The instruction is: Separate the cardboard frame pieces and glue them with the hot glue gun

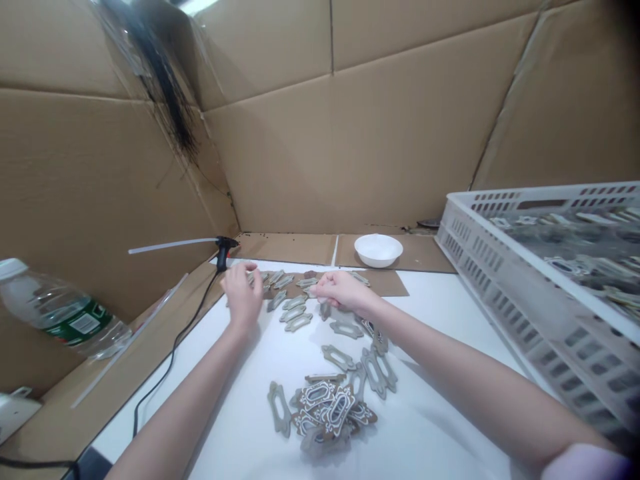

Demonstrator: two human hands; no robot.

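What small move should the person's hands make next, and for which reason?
Probably the right hand should pick up one loose frame-shaped cutout from the white table and lay it beside the others, because several cutouts already lie side by side near both hands, while a loose heap lies closer to the person.

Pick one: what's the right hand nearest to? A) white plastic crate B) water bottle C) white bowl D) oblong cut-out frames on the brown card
D. The fingertips of the right hand are at the row of oblong cut-out frames on the brown card, with the white bowl farther back, apart from the hand.
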